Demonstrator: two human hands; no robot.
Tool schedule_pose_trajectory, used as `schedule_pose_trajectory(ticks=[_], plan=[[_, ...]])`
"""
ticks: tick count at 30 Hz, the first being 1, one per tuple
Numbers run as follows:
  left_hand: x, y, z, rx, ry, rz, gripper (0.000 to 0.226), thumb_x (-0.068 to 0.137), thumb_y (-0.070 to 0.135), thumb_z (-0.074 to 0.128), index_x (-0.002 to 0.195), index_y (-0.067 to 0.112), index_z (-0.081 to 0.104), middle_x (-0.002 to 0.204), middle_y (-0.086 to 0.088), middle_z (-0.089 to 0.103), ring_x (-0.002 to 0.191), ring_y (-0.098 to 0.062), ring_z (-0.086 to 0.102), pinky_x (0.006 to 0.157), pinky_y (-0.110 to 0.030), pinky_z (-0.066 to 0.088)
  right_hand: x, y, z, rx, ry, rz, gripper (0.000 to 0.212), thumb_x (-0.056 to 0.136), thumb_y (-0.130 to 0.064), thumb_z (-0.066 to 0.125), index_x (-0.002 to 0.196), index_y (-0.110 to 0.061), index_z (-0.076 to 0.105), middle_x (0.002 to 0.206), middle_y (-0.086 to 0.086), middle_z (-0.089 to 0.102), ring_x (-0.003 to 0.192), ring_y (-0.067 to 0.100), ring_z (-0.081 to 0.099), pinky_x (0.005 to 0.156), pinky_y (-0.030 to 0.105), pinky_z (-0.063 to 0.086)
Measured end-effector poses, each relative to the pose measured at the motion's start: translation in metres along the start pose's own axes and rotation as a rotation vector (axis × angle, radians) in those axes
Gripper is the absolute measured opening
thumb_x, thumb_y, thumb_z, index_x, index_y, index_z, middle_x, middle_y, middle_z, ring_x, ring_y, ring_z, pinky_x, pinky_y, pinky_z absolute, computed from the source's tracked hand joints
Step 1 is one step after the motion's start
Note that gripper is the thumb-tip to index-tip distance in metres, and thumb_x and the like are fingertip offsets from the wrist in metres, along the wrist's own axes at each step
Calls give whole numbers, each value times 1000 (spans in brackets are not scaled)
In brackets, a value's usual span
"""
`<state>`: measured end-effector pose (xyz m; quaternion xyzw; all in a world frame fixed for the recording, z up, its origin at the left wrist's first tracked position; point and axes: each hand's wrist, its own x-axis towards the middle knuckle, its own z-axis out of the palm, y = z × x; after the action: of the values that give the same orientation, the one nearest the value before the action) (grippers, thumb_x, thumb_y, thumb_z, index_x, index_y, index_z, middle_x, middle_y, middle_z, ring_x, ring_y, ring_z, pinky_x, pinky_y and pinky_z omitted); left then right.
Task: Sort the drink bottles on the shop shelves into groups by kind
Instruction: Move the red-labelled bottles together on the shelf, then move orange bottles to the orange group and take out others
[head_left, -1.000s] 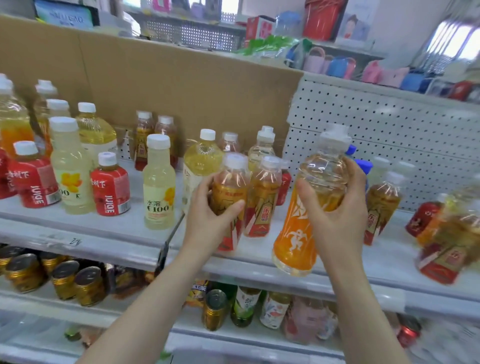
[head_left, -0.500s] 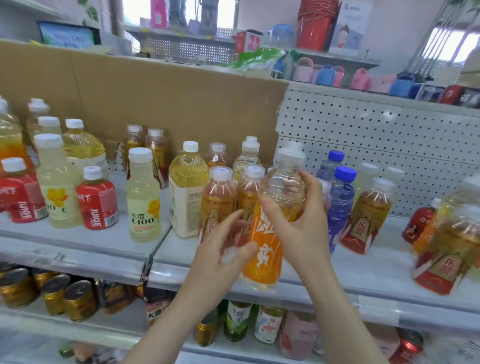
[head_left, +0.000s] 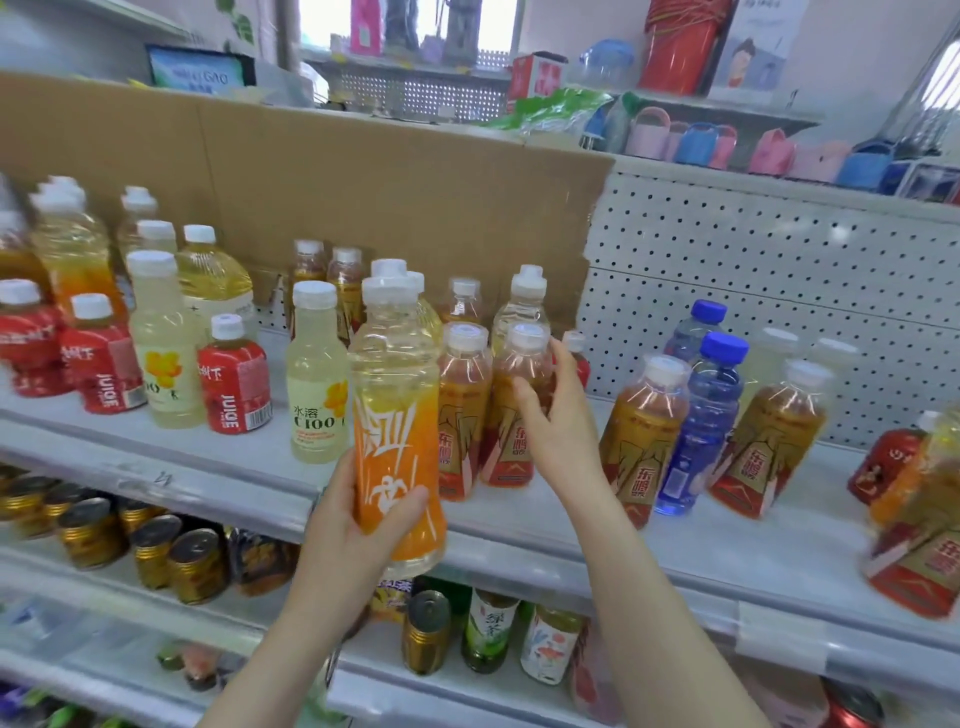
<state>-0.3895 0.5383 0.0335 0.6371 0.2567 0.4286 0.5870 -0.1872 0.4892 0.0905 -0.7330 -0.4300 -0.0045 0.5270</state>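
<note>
My left hand grips the lower part of a tall clear bottle with an orange label, held upright in front of the shelf edge. My right hand curls round an amber bottle with a red-gold label that stands on the white shelf. A twin amber bottle stands just left of it. Pale yellow C100 bottles, red juice bottles and blue bottles stand mixed along the same shelf.
A cardboard sheet and a white pegboard back the shelf. More amber bottles stand at the right, some blurred at the frame edge. Gold-lidded cans and green tea bottles fill the shelf below.
The orange-label bottle passed from my right hand to my left hand and moved left. My right hand then reached back to an amber bottle on the shelf.
</note>
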Motion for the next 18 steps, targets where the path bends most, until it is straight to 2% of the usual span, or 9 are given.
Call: schedule_pose_trajectory(ticks=[2,6,11,13,15,16,17,18], plan=[[1,-3,-3,-13,19,-18,62,56,62,72,114,52,52,106,23,70,97,-4,69,76,-25,54,-1,-1,3,-19,38,-13,59,103,-39,51,155,-34,25,155,-8,41,139,9,41,111,35,40],[3,-8,3,-7,51,-14,51,67,56,79,111,56,52,105,23,70,97,-2,69,74,-23,53,-5,-6,11,-26,5,-44,59,104,-38,50,157,-28,25,155,-6,38,126,-5,33,100,21,31],[9,-10,5,14,122,-8,55,64,66,75,112,56,51,109,19,68,100,-3,67,84,-30,53,7,-8,23,21,-50,-87,53,103,-37,52,152,-31,32,145,-5,46,122,1,45,100,24,38],[13,-11,1,18,132,-11,56,68,63,77,116,54,50,115,16,66,105,-6,65,87,-32,52,13,-4,23,26,-41,-78,47,101,-43,54,145,-33,39,135,-8,50,111,-2,51,95,24,43],[16,-10,-4,16,136,-22,52,76,52,76,120,50,48,118,13,65,106,-9,64,84,-29,51,19,2,19,33,121,-73,38,101,-47,53,134,-30,48,124,-11,55,104,-3,54,93,30,50],[17,-11,-5,11,141,-29,52,76,46,72,121,48,47,118,12,65,106,-9,64,83,-28,51,26,6,16,31,232,-64,37,100,-46,53,132,-28,50,122,-10,57,106,2,56,95,36,52],[17,-12,-6,5,146,-34,53,75,43,70,123,46,47,118,11,66,106,-10,64,82,-28,51,34,9,14,24,305,-40,40,100,-43,54,136,-27,48,125,-8,57,113,8,56,99,41,51],[17,-14,-7,8,150,-41,55,74,42,69,124,45,47,118,10,66,106,-11,64,83,-30,51,43,11,13,26,306,9,48,99,-41,57,143,-26,43,134,-5,55,122,13,54,104,43,49]])
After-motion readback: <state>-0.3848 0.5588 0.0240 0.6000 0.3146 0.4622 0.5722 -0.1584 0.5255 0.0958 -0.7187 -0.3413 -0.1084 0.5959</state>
